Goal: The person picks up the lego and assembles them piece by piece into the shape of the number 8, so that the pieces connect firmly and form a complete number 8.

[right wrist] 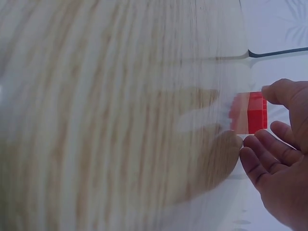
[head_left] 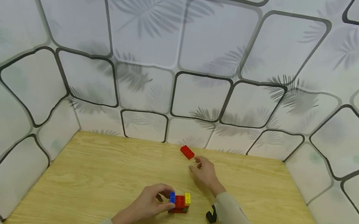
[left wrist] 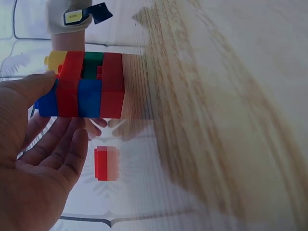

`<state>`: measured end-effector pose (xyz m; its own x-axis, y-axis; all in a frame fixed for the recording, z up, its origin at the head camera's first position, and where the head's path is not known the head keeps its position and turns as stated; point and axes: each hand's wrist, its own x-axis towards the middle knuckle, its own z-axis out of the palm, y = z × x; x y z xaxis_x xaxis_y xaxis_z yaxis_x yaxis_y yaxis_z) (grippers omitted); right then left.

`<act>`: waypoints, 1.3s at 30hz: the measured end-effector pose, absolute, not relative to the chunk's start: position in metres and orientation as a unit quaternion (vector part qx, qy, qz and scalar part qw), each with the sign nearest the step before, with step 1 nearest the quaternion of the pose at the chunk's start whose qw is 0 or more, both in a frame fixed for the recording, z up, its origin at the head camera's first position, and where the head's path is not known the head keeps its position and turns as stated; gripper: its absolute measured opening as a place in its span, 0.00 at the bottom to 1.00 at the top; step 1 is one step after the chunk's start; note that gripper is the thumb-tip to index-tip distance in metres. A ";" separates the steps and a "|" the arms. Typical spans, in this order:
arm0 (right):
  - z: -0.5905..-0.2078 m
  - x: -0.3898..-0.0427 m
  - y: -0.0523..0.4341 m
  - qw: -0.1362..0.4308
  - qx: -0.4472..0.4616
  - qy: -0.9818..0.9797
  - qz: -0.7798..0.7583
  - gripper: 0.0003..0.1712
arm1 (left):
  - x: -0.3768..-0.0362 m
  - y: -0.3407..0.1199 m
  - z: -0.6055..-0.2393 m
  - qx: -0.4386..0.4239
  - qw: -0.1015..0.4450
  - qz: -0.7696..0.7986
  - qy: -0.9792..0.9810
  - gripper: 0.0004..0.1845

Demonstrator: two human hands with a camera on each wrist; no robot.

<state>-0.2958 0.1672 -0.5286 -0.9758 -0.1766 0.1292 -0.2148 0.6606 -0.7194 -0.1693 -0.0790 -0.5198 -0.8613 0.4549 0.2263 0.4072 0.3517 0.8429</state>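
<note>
On the table stands a small block of stacked toy bricks point(head_left: 179, 202), in red, blue, yellow and green. My left hand point(head_left: 149, 201) grips its blue end, thumb on the near side and fingers behind. From the left wrist view, the stack point(left wrist: 90, 96) shows layers, with a red brick at its base. Farther back lies a single red toy brick point(head_left: 187, 152). Just right of it is my right hand point(head_left: 206, 172), fingers loosely bent and holding nothing. The right wrist view has that red brick point(right wrist: 257, 113) beyond the parted thumb and fingers.
The wooden table point(head_left: 106, 167) is glossy and mirrors the brick and hand. Patterned white walls point(head_left: 143, 126) close it off at the back and both sides. A small black device point(head_left: 211, 215) with a yellow label sits at the right sleeve.
</note>
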 end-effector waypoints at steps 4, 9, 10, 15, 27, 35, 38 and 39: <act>-0.531 -0.299 0.166 0.022 0.102 -0.912 0.396 0.30 | -0.169 -0.079 -0.521 0.266 0.019 0.507 0.820 0.18; -0.533 -0.304 0.164 0.025 0.093 -0.918 0.384 0.30 | -0.169 -0.079 -0.520 0.267 0.018 0.503 0.822 0.19; -0.533 -0.305 0.163 0.026 0.091 -0.919 0.383 0.30 | -0.169 -0.079 -0.520 0.267 0.018 0.503 0.822 0.19; -0.532 -0.308 0.161 0.032 0.081 -0.920 0.381 0.29 | -0.169 -0.079 -0.520 0.269 0.016 0.504 0.821 0.18; -0.535 -0.315 0.156 0.036 0.057 -0.922 0.381 0.27 | -0.170 -0.080 -0.521 0.261 0.026 0.504 0.823 0.20; -0.540 -0.325 0.152 0.039 0.025 -0.932 0.360 0.29 | -0.170 -0.080 -0.522 0.269 0.018 0.505 0.820 0.19; -0.542 -0.328 0.150 0.040 0.017 -0.934 0.355 0.29 | -0.169 -0.080 -0.522 0.270 0.014 0.504 0.820 0.18; -0.542 -0.328 0.150 0.041 0.014 -0.934 0.354 0.29 | -0.169 -0.080 -0.522 0.271 0.012 0.504 0.820 0.18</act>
<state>-0.3284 0.1498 -0.5420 -0.9963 0.0018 0.0862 -0.0558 0.7490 -0.6602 -0.1691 -0.0798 -0.5222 -0.8524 0.4574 0.2533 0.4324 0.3444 0.8333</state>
